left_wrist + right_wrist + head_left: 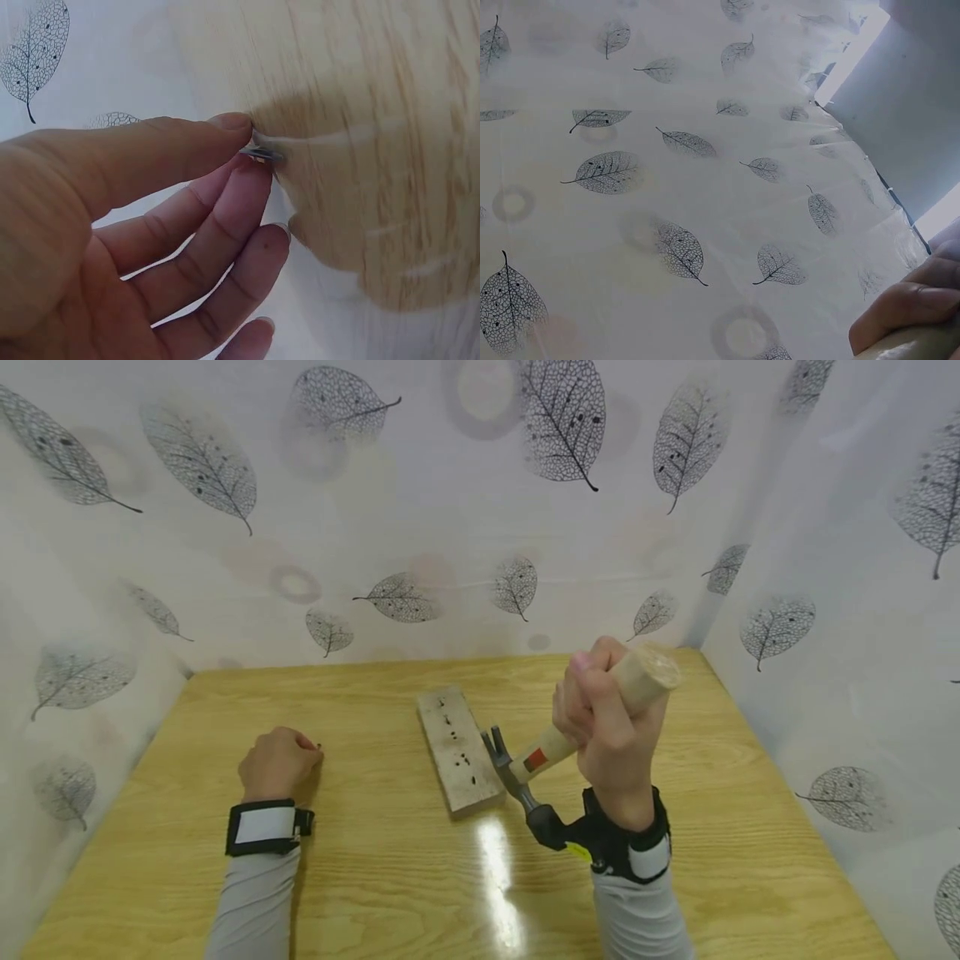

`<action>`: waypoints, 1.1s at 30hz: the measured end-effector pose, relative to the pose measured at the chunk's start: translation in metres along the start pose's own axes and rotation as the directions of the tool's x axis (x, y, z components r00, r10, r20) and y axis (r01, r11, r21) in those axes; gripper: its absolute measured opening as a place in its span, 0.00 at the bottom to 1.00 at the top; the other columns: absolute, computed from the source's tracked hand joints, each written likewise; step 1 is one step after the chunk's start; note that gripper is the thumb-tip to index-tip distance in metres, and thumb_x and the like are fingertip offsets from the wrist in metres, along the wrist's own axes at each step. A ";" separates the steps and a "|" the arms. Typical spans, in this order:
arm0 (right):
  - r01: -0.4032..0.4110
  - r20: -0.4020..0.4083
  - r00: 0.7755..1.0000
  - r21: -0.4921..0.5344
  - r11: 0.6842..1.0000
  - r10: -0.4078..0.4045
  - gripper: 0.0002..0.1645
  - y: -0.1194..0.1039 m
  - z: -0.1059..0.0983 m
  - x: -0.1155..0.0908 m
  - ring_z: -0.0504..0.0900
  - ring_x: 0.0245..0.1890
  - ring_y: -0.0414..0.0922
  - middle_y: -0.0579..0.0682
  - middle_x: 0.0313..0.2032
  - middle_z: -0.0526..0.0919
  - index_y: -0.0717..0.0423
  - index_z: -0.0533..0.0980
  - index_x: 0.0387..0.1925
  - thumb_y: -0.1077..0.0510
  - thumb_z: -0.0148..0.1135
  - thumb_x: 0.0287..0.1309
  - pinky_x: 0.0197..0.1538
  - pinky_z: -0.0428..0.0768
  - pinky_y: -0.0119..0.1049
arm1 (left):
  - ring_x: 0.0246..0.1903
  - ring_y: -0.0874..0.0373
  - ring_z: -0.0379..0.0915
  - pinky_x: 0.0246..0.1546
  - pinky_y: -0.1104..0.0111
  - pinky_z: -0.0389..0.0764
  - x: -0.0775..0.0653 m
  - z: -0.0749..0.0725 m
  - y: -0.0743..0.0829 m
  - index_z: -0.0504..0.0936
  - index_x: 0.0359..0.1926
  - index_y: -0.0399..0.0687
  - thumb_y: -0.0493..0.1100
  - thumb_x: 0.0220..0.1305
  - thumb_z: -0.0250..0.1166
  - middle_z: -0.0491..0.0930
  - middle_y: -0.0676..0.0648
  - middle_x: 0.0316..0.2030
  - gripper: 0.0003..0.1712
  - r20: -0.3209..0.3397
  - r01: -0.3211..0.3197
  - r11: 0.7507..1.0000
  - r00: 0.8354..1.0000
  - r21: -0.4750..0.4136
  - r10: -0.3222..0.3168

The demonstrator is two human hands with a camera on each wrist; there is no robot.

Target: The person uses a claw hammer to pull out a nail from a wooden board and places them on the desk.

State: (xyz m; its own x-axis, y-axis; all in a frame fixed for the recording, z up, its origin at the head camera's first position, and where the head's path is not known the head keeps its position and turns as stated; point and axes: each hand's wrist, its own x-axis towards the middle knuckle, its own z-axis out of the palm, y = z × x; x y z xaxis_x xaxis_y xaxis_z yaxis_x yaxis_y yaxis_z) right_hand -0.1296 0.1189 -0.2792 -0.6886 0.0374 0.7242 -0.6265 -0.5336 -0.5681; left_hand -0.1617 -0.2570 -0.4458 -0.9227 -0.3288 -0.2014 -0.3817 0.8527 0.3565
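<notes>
My left hand (277, 766) is over the left side of the table, pinching a small shiny metal nail (261, 154) between thumb and fingertip. Most of the nail is hidden by the fingers. My right hand (611, 727) grips a claw hammer (551, 748) by its pale wooden handle. The hammer's dark head points down and left, next to the right edge of a wooden block (459, 752). A row of dark holes or marks runs along the block's top. In the right wrist view only part of the right hand (907, 307) and the handle show.
A wood-grain table (375, 877) lies under everything. White sheeting with a leaf print (450, 527) stands behind the table and along both sides. Bare tabletop separates the left hand from the block.
</notes>
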 end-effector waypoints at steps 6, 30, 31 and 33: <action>-0.009 0.014 1.000 -0.010 1.000 0.009 0.21 0.002 0.000 0.002 0.51 0.04 0.36 0.44 0.07 0.54 0.59 0.56 0.15 0.72 0.45 0.63 0.06 0.51 0.27 | 0.30 0.47 0.80 0.22 0.59 0.75 -0.001 -0.003 -0.003 0.90 0.38 0.42 0.50 0.64 0.68 0.87 0.39 0.37 0.15 0.015 0.023 1.000 1.000 -0.003 -0.023; 0.021 -0.013 1.000 -0.015 1.000 -0.021 0.20 0.027 0.010 -0.002 0.51 0.05 0.36 0.44 0.08 0.55 0.59 0.57 0.16 0.71 0.48 0.63 0.07 0.51 0.27 | 0.66 0.40 0.66 0.66 0.48 0.72 -0.027 0.056 0.103 0.75 0.66 0.37 0.43 0.71 0.63 0.71 0.37 0.67 0.26 -0.099 -0.620 0.782 0.784 -0.062 0.613; 0.027 -0.013 1.000 -0.024 0.999 -0.028 0.20 0.030 0.011 -0.002 0.51 0.05 0.36 0.44 0.08 0.55 0.59 0.57 0.16 0.70 0.48 0.63 0.07 0.51 0.27 | 0.66 0.40 0.66 0.67 0.48 0.71 -0.027 0.056 0.103 0.75 0.66 0.37 0.42 0.71 0.63 0.71 0.36 0.67 0.26 -0.097 -0.626 0.778 0.778 -0.049 0.620; 0.045 -0.012 0.999 -0.035 0.998 -0.045 0.21 0.034 0.012 -0.003 0.52 0.06 0.36 0.44 0.08 0.55 0.60 0.57 0.16 0.70 0.48 0.63 0.07 0.51 0.27 | 0.67 0.39 0.66 0.68 0.48 0.70 -0.027 0.056 0.103 0.75 0.66 0.37 0.43 0.71 0.63 0.70 0.37 0.69 0.26 -0.084 -0.636 0.771 0.771 -0.035 0.632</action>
State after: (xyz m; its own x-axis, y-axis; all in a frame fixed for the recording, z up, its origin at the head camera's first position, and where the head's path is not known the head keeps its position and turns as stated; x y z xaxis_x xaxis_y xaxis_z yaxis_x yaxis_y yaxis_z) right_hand -0.1442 0.0905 -0.2962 -0.6639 0.0712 0.7444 -0.6689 -0.5018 -0.5485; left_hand -0.1728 -0.1376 -0.4551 -0.9568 0.2514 0.1462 0.2904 0.8523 0.4350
